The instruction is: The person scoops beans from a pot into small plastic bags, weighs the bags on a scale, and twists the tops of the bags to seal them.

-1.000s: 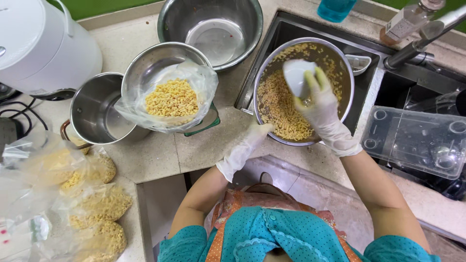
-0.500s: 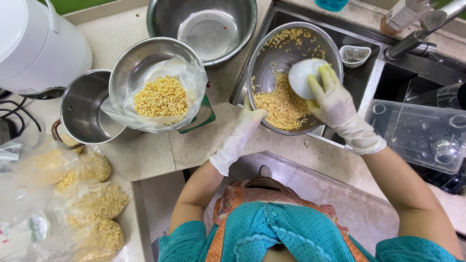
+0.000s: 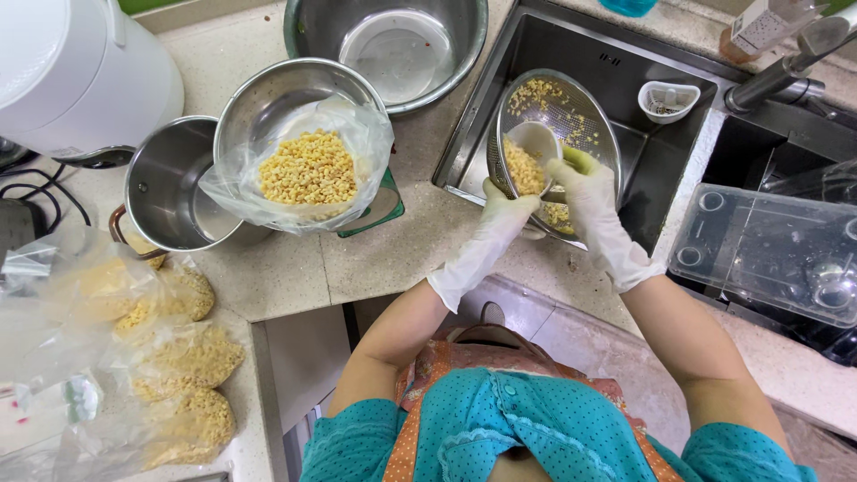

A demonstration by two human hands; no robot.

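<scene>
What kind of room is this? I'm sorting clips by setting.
Most likely a home kitchen: a steel sink with a tap, a stone counter with metal bowls, and gloved hands scooping yellow kernels in a colander.

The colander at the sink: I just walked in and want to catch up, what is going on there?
A person in white gloves tilts a metal colander over the sink. The left hand grips its rim, and the right hand scoops yellow kernels with a small white bowl. On the counter, a bag-lined steel bowl holds more kernels on a green scale, with filled bags lying nearby.
</scene>
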